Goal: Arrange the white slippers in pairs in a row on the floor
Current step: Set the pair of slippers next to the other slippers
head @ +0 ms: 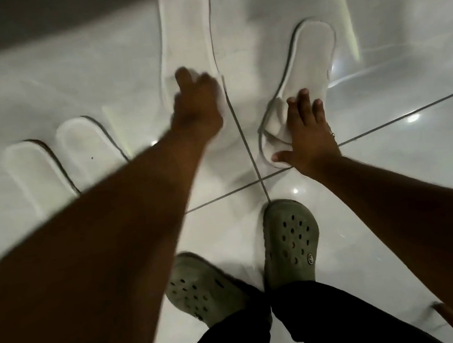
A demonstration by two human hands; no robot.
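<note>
Nearest stood two grey-green perforated foam clogs [289, 243], a round strap badge unreadable. On the glossy white tiled floor [391, 167] the right hand [308, 134] lay spread flat on a tilted white terry slipper [302, 75]. The blurred left hand [199, 108] seemingly gripped another white slipper [184, 35]; two more slippers [65, 160] lay side by side left.

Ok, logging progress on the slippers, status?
Left hand gripping middle slipper. Right hand flat on right slipper, fingers spread. One pair set side by side at left. Nothing in the way.
</note>
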